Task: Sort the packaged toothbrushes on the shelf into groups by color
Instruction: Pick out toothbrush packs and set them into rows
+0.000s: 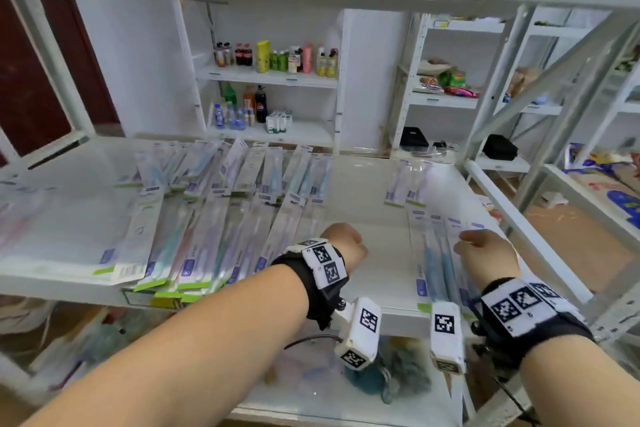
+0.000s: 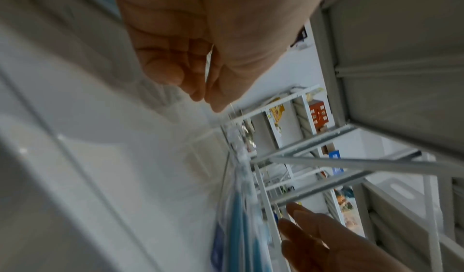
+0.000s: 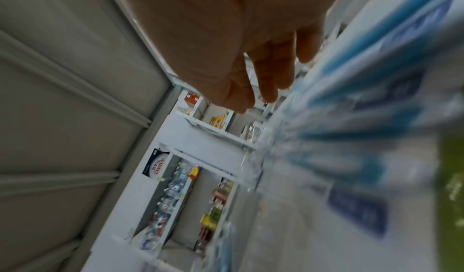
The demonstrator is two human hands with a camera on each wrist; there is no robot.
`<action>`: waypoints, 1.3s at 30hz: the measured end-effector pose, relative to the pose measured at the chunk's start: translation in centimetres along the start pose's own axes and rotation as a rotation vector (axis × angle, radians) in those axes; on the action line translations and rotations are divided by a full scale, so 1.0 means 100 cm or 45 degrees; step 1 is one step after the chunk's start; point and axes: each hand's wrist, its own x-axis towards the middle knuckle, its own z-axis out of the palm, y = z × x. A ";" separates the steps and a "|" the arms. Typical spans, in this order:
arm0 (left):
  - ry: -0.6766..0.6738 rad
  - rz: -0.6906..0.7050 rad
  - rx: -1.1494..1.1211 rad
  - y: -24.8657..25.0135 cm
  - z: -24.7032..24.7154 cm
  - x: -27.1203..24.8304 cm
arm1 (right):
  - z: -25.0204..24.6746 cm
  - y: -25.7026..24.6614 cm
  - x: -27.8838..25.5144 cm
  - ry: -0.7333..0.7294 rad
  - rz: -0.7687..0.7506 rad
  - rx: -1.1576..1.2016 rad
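**A:** Two hands were over the white shelf (image 1: 374, 253). The left hand (image 1: 346, 246) hung above the bare middle of it, toward the front edge. The fingers were curled in, thumb and fingertip tips meeting in the left wrist view (image 2: 198, 89). I could see nothing between them, though the picture was blurred.

**B:** And the right hand (image 1: 485, 256)?

**A:** Over the blue toothbrush packs (image 1: 440, 263) at the shelf's front right corner. Its fingers (image 3: 273, 74) looked loosely extended, pointing toward the back edge. Whether they touched the packs, I could not tell — the right wrist view was smeared there (image 3: 376, 117).

**B:** Where did the rest of the stock lie?

**A:** A big mixed pile of packaged toothbrushes (image 1: 214, 218) covered the left half, overlapping in two rough rows from the back edge to the front edge. Colours in it looked teal, pink and lilac, but blur hid the detail. A small group of lilac packs (image 1: 405, 184) sat near the back right corner, well apart from the blue ones.

**B:** Anything beyond?

**A:** Drink bottles (image 1: 277, 59) on the far shelving — and each wrist wore a black strap with a marker-tagged camera block (image 1: 360, 333).
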 end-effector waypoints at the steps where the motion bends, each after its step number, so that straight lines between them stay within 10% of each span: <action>1: 0.039 -0.015 -0.014 -0.007 -0.012 -0.001 | 0.010 -0.012 -0.003 -0.074 -0.047 0.021; 12: 0.399 -0.227 0.202 -0.104 -0.120 -0.042 | 0.135 -0.120 -0.073 -0.817 -0.371 -0.087; 30: 0.175 -0.395 0.575 -0.101 -0.133 -0.045 | 0.163 -0.146 -0.090 -0.892 -0.451 -0.592; 39: 0.395 -0.326 0.133 -0.106 -0.140 -0.059 | 0.168 -0.146 -0.092 -0.923 -0.550 -0.780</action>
